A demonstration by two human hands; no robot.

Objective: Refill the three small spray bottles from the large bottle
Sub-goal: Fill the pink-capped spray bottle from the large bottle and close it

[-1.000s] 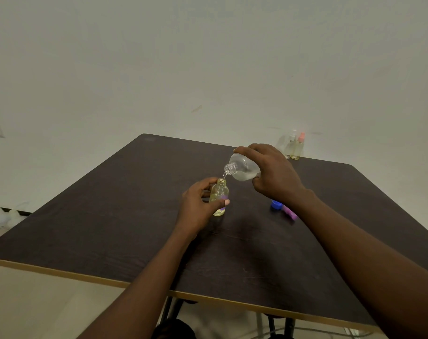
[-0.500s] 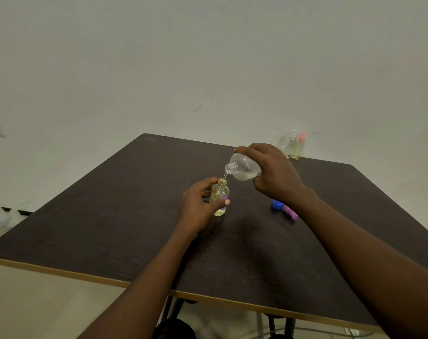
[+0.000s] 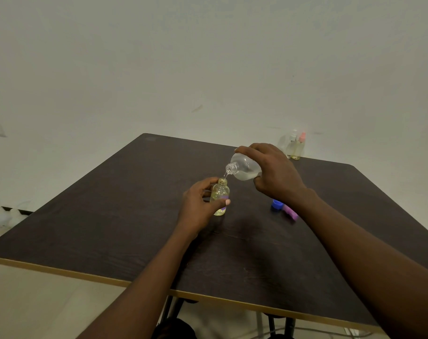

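A small clear bottle with yellowish liquid stands uncapped on the dark table, and my left hand grips its body. My right hand holds the large clear bottle tipped on its side, mouth down-left, just above the small bottle's neck. A thin stream of clear liquid runs from one mouth into the other. A blue cap and a purple spray top lie on the table under my right forearm.
Two more small spray bottles, one with a white top and one with a pink top, stand at the table's far edge by the wall. The table's near edge has a light trim.
Nothing has visibly moved; both hands hold the same pose and the liquid keeps running.
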